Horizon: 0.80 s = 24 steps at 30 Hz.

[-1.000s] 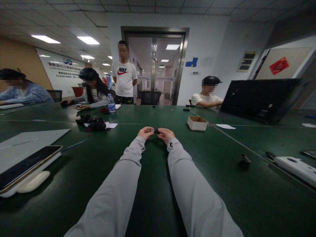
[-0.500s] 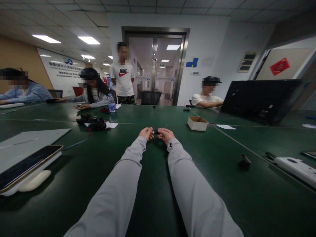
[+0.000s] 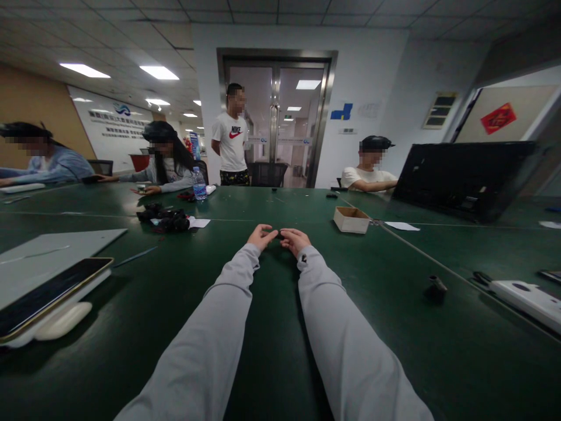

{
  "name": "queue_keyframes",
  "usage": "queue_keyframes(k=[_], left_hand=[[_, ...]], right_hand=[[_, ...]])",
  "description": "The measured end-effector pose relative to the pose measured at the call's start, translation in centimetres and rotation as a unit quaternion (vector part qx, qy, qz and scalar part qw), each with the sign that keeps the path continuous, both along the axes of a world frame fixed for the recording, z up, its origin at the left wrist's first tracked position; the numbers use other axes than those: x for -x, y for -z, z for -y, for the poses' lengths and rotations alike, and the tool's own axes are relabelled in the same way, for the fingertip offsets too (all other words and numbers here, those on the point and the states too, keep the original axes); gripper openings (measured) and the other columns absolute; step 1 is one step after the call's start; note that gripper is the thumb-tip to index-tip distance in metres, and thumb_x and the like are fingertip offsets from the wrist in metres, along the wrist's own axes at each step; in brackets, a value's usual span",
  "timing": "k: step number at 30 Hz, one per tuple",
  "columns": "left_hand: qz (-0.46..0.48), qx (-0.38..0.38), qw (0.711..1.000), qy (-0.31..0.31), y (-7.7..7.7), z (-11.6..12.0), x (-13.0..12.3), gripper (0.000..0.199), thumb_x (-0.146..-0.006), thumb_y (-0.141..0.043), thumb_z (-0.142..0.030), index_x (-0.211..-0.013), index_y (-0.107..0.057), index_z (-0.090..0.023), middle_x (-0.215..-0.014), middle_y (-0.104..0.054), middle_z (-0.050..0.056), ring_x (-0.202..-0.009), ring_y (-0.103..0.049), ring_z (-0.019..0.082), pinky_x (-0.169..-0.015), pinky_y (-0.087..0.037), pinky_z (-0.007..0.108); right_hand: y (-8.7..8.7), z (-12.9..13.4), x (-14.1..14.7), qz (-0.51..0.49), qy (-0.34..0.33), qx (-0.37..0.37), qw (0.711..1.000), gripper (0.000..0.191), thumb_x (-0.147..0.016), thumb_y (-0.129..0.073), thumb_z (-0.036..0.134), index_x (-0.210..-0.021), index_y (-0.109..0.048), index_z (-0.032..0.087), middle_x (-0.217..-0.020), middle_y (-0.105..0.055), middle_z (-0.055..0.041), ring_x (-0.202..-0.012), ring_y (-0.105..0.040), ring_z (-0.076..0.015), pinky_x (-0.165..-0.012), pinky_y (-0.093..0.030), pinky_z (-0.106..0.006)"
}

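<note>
Out over the dark green table (image 3: 280,204), my two hands meet at a small black piece whose exact kind is too small to make out. My right hand (image 3: 296,240) pinches this black piece (image 3: 280,235) between thumb and fingers. From the other side, my left hand (image 3: 262,237) has its thumb and fingertips closed on the piece's left end, with its fingers fairly straight. Those fingertips cover the end. An open-topped cardboard box (image 3: 351,224) is beyond my right hand, to the right.
A phone (image 3: 52,295) and a grey board (image 3: 56,242) lie at left. Further off are a black bundle (image 3: 164,219) and a water bottle (image 3: 199,186). A dark short fitting (image 3: 435,287), a white power strip (image 3: 526,298) and a large screen (image 3: 460,181) are at right. Several people are around the table.
My left fingers have straightened and shifted slightly at the piece, and its silvery end no longer shows. My right hand is nearly still. The standing person has moved right and turned.
</note>
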State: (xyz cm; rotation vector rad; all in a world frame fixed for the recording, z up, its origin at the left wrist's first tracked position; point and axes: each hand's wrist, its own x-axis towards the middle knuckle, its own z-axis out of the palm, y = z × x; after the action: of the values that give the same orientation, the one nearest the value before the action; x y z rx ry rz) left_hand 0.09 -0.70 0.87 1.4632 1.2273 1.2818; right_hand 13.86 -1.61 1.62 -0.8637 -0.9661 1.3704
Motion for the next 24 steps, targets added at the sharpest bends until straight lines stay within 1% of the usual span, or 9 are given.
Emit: queue_keyframes(k=[3,5,7,11,13,15,18,20,24], left_hand=[[-0.017,0.007,1.000,0.009,-0.01,0.07,0.02,0.026,-0.074,-0.054,-0.033,-0.094,-0.052,-0.016,-0.054,-0.051,-0.003,-0.040,-0.041,0.005,-0.044,-0.034,0.018],[-0.015,-0.032,0.999,0.015,-0.14,0.18,0.11,0.034,-0.066,-0.063,-0.025,-0.097,-0.051,-0.018,-0.059,-0.052,-0.004,-0.044,-0.043,0.005,-0.046,-0.035,0.017],[-0.012,-0.034,0.999,0.011,-0.35,0.32,0.18,0.038,-0.063,-0.065,-0.025,-0.097,-0.051,-0.018,-0.064,-0.053,-0.003,-0.049,-0.046,0.006,-0.047,-0.036,0.017],[-0.018,0.024,1.000,-0.008,-0.76,0.55,0.08,0.024,-0.076,-0.049,-0.035,-0.088,-0.055,-0.016,-0.053,-0.049,-0.003,-0.042,-0.042,0.006,-0.044,-0.034,0.018],[-0.005,0.006,1.000,-0.012,-0.88,0.60,0.04,0.022,-0.071,-0.056,-0.026,-0.091,-0.054,-0.016,-0.056,-0.050,-0.003,-0.046,-0.044,0.006,-0.045,-0.034,0.016],[0.012,-0.005,1.000,-0.013,-0.95,0.62,0.08,0.033,-0.064,-0.063,-0.018,-0.096,-0.053,-0.017,-0.064,-0.053,-0.002,-0.052,-0.048,0.007,-0.046,-0.035,0.015],[0.017,0.024,0.999,-0.015,-0.91,0.56,0.21,0.026,-0.069,-0.058,-0.023,-0.094,-0.054,-0.016,-0.066,-0.054,-0.001,-0.052,-0.048,0.007,-0.044,-0.035,0.017],[0.015,0.013,1.000,-0.005,-0.77,0.40,0.31,0.024,-0.070,-0.057,-0.023,-0.093,-0.054,-0.015,-0.061,-0.053,-0.002,-0.050,-0.047,0.007,-0.045,-0.036,0.017],[0.016,-0.022,1.000,0.003,-0.37,-0.05,0.39,0.038,-0.062,-0.065,-0.018,-0.098,-0.053,-0.016,-0.064,-0.054,-0.002,-0.053,-0.049,0.007,-0.047,-0.037,0.016]], right_hand=[[-0.02,-0.02,0.03,0.000,0.000,0.004,1.000,0.008,-0.064,-0.065,0.007,-0.069,-0.061,0.012,-0.050,-0.059,-0.0017,-0.042,-0.054,-0.0095,-0.037,-0.046,-0.015],[-0.06,-0.01,0.04,-0.002,0.001,0.007,1.000,0.008,-0.065,-0.064,0.007,-0.070,-0.061,0.012,-0.049,-0.058,-0.0014,-0.042,-0.055,-0.0097,-0.037,-0.046,-0.016],[-0.10,0.03,0.04,-0.002,0.003,0.010,1.000,0.008,-0.065,-0.064,0.007,-0.071,-0.060,0.012,-0.049,-0.058,-0.0017,-0.042,-0.055,-0.0100,-0.037,-0.046,-0.016],[-0.17,0.14,0.02,0.000,-0.006,0.008,1.000,0.008,-0.066,-0.062,0.005,-0.071,-0.060,0.012,-0.050,-0.059,-0.0024,-0.042,-0.055,-0.0103,-0.038,-0.046,-0.016],[-0.17,0.16,0.01,0.000,-0.008,0.006,1.000,0.008,-0.067,-0.061,0.005,-0.071,-0.060,0.011,-0.050,-0.059,-0.0027,-0.042,-0.055,-0.0102,-0.038,-0.046,-0.016],[-0.15,0.14,0.01,0.000,-0.009,0.005,1.000,0.008,-0.067,-0.060,0.005,-0.071,-0.060,0.011,-0.051,-0.059,-0.0030,-0.042,-0.055,-0.0100,-0.037,-0.046,-0.016],[-0.13,0.09,0.02,0.003,-0.011,0.008,1.000,0.008,-0.067,-0.061,0.005,-0.072,-0.061,0.011,-0.051,-0.059,-0.0026,-0.041,-0.054,-0.0097,-0.037,-0.046,-0.016],[-0.13,0.08,0.03,0.008,-0.013,0.010,1.000,0.008,-0.066,-0.061,0.005,-0.072,-0.061,0.011,-0.049,-0.058,-0.0019,-0.041,-0.054,-0.0094,-0.037,-0.045,-0.015],[-0.17,0.13,0.04,0.008,-0.010,0.011,1.000,0.008,-0.067,-0.060,0.004,-0.072,-0.061,0.011,-0.048,-0.058,-0.0017,-0.040,-0.053,-0.0093,-0.037,-0.045,-0.015]])
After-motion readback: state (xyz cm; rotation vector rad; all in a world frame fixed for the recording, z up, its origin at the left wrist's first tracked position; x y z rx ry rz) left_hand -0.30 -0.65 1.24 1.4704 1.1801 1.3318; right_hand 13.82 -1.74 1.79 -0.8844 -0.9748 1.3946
